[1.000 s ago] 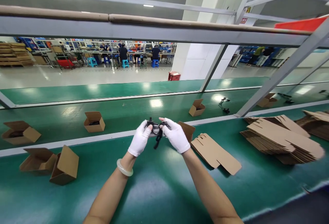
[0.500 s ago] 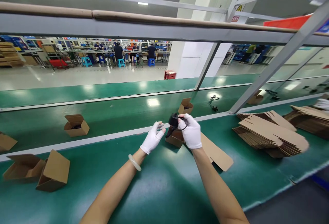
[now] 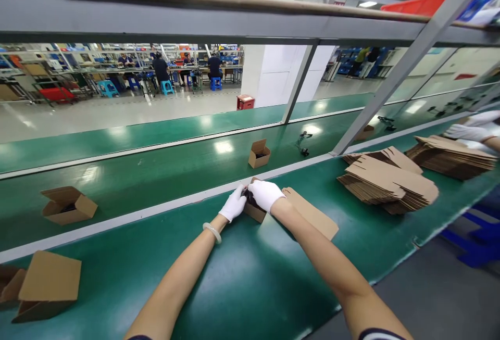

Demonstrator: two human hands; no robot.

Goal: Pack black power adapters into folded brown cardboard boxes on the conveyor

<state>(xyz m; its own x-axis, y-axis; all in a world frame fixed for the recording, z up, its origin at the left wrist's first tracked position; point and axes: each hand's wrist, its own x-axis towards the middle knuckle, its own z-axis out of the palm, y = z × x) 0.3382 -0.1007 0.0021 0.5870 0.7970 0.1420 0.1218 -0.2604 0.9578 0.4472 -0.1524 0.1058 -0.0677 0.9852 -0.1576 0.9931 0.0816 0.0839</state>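
Note:
A small brown cardboard box (image 3: 255, 213) stands on the green work surface in front of me, its upper part mostly covered by my hands. My right hand (image 3: 266, 194), in a white glove, reaches over the box with fingers closed on a black corded device (image 3: 250, 197), which looks like a power adapter and sits at the box opening. At the box's left side, my gloved left hand (image 3: 234, 204) has its fingers bent around the edge, close to the device. A flat cardboard blank (image 3: 312, 214) lies just right of the box.
Stacks of flat cardboard (image 3: 385, 181) lie to the right, near a co-worker's gloved hands (image 3: 471, 130). Beyond the pale rail, a conveyor belt carries open boxes (image 3: 260, 155) and corded devices (image 3: 303, 145). An opened box (image 3: 50, 282) stands at left. A metal post (image 3: 398, 77) slants up on the right.
My right hand has lowered the black device from above the box into its opening. My left hand has closed in on the box. The view has shifted, and boxes on the belt appear further left.

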